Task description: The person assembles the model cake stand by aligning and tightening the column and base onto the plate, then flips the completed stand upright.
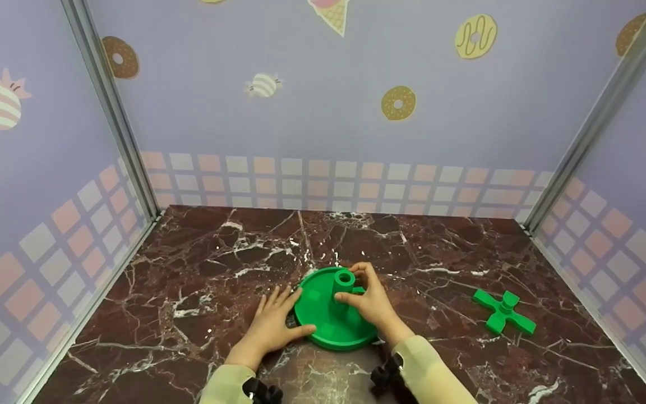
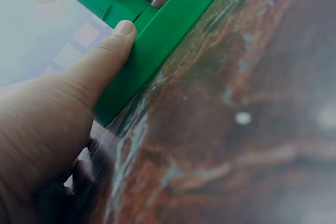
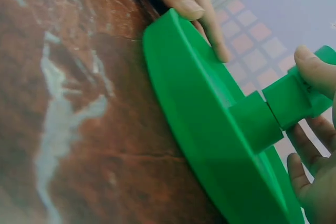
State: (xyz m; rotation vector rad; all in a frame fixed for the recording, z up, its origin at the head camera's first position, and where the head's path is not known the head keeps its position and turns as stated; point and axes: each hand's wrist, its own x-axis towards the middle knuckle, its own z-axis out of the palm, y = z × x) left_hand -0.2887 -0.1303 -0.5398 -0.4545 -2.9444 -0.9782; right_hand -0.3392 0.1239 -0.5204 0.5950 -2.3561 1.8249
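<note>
A round green tray (image 1: 323, 335) with a raised rim lies on the tabletop, a short stub (image 3: 257, 121) rising from its middle. Above the stub stands a green tube (image 1: 344, 278) with a hollow top and a small side peg. A thin wedge-shaped gap shows between tube and stub in the right wrist view, so the tube tilts slightly. My right hand (image 1: 375, 303) grips the tube, thumb on the near side, fingers behind. My left hand (image 1: 272, 325) rests on the tray's left rim with thumb and forefinger spread, fingers fairly straight.
A green four-armed cross piece (image 1: 504, 312) with a central knob lies to the right of the tray. Patterned panels (image 1: 323, 129) wall the dark marbled table (image 1: 233, 247) at back and sides, joined by metal corner posts (image 1: 575, 112).
</note>
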